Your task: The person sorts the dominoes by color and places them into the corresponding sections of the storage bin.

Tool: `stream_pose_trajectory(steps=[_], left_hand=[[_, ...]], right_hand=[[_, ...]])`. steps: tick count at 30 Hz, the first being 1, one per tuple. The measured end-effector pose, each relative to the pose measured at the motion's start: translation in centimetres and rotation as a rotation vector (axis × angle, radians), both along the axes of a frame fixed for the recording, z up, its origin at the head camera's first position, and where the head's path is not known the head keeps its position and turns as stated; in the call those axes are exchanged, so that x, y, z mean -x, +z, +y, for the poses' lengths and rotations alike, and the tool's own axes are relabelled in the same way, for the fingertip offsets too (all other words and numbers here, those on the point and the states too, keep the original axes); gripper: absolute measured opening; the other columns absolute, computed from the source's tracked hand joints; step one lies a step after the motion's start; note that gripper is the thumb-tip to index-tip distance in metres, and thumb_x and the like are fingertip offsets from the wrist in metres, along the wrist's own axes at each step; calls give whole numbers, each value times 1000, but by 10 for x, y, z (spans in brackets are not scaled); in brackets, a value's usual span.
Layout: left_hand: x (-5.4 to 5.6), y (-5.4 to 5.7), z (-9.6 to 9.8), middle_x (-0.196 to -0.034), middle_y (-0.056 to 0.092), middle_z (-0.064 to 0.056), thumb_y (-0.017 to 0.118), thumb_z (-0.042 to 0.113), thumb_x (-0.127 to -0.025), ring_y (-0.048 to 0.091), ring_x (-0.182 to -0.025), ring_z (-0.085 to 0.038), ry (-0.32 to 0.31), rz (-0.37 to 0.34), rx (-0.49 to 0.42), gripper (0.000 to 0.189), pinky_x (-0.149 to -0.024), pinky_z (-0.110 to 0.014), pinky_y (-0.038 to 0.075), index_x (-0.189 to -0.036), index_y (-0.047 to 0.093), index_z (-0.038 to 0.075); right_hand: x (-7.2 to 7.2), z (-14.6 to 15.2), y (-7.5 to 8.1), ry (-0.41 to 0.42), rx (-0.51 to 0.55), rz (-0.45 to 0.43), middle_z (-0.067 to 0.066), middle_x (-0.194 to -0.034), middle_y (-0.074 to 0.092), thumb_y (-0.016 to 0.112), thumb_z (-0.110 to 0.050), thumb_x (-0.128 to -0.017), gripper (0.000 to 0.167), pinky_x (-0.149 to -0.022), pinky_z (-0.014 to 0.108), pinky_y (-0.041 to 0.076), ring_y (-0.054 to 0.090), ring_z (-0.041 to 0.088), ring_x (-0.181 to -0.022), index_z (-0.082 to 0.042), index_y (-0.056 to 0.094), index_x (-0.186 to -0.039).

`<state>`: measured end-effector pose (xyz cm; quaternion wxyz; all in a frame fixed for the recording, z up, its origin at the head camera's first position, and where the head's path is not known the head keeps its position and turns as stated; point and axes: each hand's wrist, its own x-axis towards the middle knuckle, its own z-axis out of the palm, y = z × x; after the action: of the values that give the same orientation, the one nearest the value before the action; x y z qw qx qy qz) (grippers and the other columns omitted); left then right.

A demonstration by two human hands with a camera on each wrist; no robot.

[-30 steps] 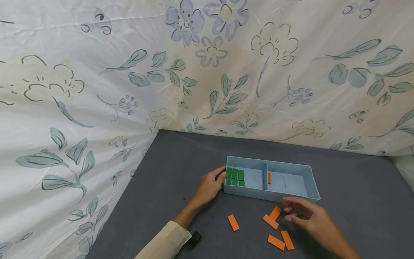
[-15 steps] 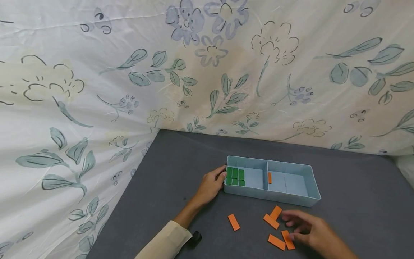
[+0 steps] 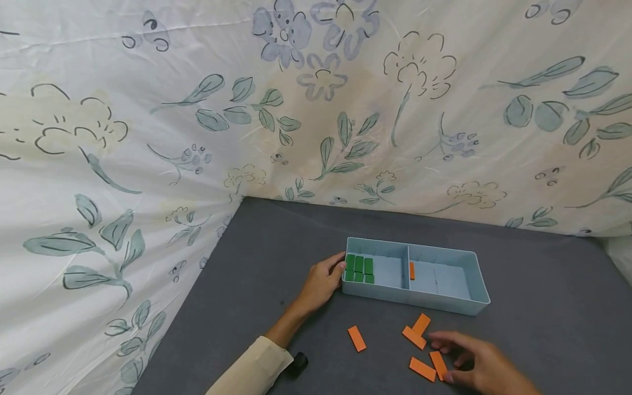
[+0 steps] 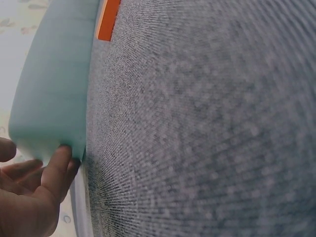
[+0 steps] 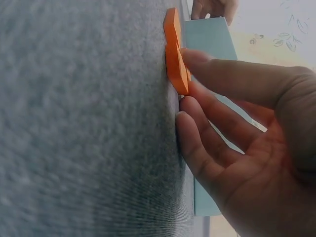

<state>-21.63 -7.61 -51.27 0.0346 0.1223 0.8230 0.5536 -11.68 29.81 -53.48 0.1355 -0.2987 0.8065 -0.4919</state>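
A light blue two-compartment box (image 3: 415, 299) lies on the dark table. My left hand (image 3: 318, 285) rests against its left end; in the left wrist view the fingers (image 4: 58, 165) touch the end wall. Several green blocks (image 3: 359, 265) fill the left side of one compartment, and one orange block (image 3: 412, 271) stands by the divider in the other. Low over the table, my right hand (image 3: 479, 359) has its thumb touching the near end of an orange block (image 3: 436, 362). Its other fingers are spread loosely beyond that block, partly hidden from the head camera.
Two orange blocks (image 3: 415, 336) touch each other in front of the box. Another orange block (image 3: 422, 370) lies beside the one at my thumb, and a lone orange block (image 3: 356, 338) is farther left. Floral cloth (image 3: 316, 126) hangs behind and at the left.
From beside the box's front wall, my right hand has come nearer to me and down to the orange block, its thumb now at that block's near end. The left hand stays put.
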Motion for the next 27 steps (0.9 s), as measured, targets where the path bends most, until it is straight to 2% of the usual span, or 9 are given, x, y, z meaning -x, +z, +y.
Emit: stream_pose_trajectory(steps=[7,11,14,17,21,24,27], left_hand=[[-1,0,-1,-89,65,-6,50,30,-115,57,-74,-11,4,5,-4,49,-75,-26,48,-156,52,4],[0,-1,-1,-114,74,-14,50,31,-115,66,-87,-15,-1,8,-6,50,-83,-29,52,-157,51,4],[0,-2,-1,-138,68,-18,49,30,-115,67,-99,-17,-3,10,-9,50,-89,-32,52,-157,51,3],[-1,-1,-1,-132,70,-17,49,30,-115,65,-95,-14,-1,8,-5,50,-88,-31,51,-157,51,3],[0,0,-1,-106,72,-14,49,30,-115,61,-82,-10,4,9,4,49,-81,-28,49,-156,51,3],[0,1,-1,-86,65,-7,49,30,-115,56,-73,-8,6,7,6,49,-74,-26,47,-156,52,3],[0,1,-1,-77,58,-1,49,30,-115,53,-68,-8,4,2,3,49,-70,-25,45,-156,52,3]], right_hand=[[-1,1,-2,55,-74,28,6,-127,68,88,-7,-83,68,-72,27,57,60,-2,-104,-14,62,-146],[-2,0,-2,46,-123,48,4,-127,67,90,-9,-81,69,-71,27,56,58,-3,-105,-16,64,-144],[-3,-1,-3,30,-142,82,0,-128,68,91,-10,-80,68,-69,26,55,56,-3,-104,-18,65,-143],[-4,-3,-5,11,-156,103,-2,-127,68,91,-12,-80,68,-69,26,54,56,-3,-103,-20,66,-142],[-5,-5,-5,-1,-157,107,-4,-126,68,90,-13,-82,66,-69,25,54,55,-2,-100,-19,66,-142],[-6,-6,-4,-4,-153,93,-2,-125,68,89,-13,-84,64,-69,25,55,55,-2,-100,-18,65,-143],[-6,-7,-3,-9,-159,77,-1,-123,67,88,-16,-86,63,-69,25,54,55,-2,-99,-18,65,-144]])
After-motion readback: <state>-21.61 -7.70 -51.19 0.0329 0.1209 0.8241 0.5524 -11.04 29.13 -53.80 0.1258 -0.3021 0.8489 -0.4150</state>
